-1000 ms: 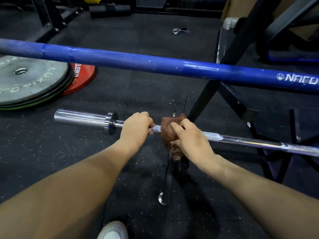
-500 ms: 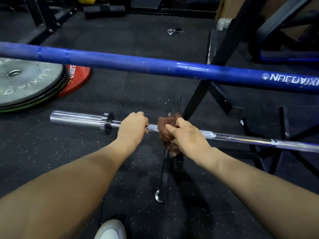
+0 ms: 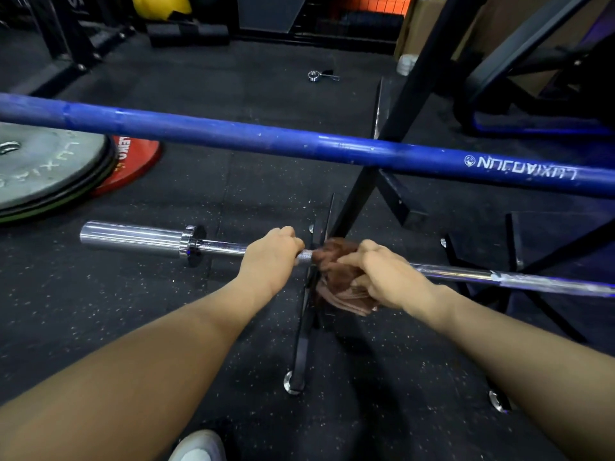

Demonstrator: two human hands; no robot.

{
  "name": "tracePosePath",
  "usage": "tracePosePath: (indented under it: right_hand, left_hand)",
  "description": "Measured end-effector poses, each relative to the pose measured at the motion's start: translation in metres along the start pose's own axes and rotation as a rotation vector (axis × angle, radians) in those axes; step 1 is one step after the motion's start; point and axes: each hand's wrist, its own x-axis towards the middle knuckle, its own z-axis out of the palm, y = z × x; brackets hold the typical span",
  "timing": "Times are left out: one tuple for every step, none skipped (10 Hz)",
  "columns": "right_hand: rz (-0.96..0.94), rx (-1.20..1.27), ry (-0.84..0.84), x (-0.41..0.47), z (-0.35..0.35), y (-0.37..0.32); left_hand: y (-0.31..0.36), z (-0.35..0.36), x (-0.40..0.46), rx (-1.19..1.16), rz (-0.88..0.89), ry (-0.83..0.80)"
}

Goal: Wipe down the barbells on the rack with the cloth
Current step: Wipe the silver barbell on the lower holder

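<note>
Head view looks down on a silver barbell (image 3: 466,272) lying across the lower centre of the frame on a black rack (image 3: 392,141), with a blue barbell (image 3: 266,138) running across the upper half above it. At centre, the left hand (image 3: 269,257) has its fingers clenched round the silver shaft just inside the collar, steadying it. Just to its right, the right hand (image 3: 382,276) grasps a brown cloth (image 3: 336,277) wrapped over the knurled part of the shaft, loose folds hanging below. The wipe looks to be early, near the left end of the bar. To do it well, the cloth should probably stay wrapped fully round the shaft and slide toward the right of the frame under firm pressure, twisting to work the knurling, while the left hand stops the bar rolling. Grey weight plates (image 3: 43,168) lie at the left edge.
</note>
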Motion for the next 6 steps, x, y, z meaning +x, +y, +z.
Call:
tracePosePath:
  right_hand:
    - [-0.07,-0.303,0.032,-0.013,-0.003,0.047]
    - [-0.342,-0.442,0.131,-0.004,0.009,0.062]
    - [-0.438,-0.391,0.12,0.01,0.027,0.022]
    - [-0.354,-0.394,0.132,0.016,0.027,0.016]
    - [-0.27,-0.245,0.144,0.005,0.018,0.045]
    - [-0.104,-0.122,0.243,-0.011,0.007,0.081]
  left_hand:
    - [0.003,-0.002,0.002,-0.012,0.02,-0.019]
    - [0.005,-0.001,0.005,-0.007,0.025,-0.016]
    - [0.012,0.005,0.007,0.004,0.012,-0.002]
    - [0.02,0.009,0.008,0.023,0.01,0.018]
    - [0.024,0.01,0.009,0.036,0.006,0.027]
    - [0.031,0.007,0.009,0.034,0.009,0.017]
